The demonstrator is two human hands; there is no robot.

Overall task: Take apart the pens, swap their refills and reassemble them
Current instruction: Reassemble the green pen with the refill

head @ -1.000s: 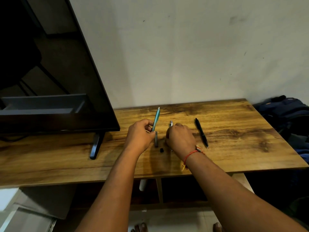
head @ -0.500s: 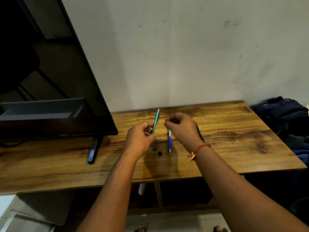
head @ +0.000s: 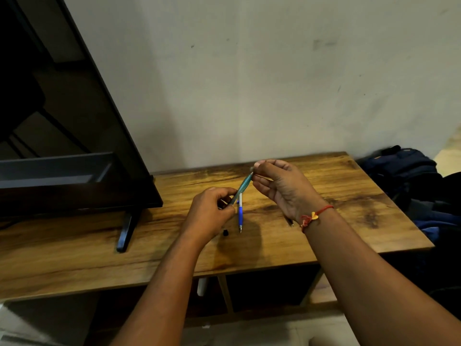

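I see the teal pen [head: 241, 187] slanting up to the right. The left hand [head: 209, 213] grips its low end, and the right hand [head: 287, 191] fingers [head: 268, 164] pinch its top.

We see dim, warm light; a soft shadow lies on the table [head: 349, 221] beneath the left hand [head: 212, 211]; frame edges bend.

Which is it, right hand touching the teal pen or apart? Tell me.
Touching. The head view shows the right hand pinching the teal pen at its top end.
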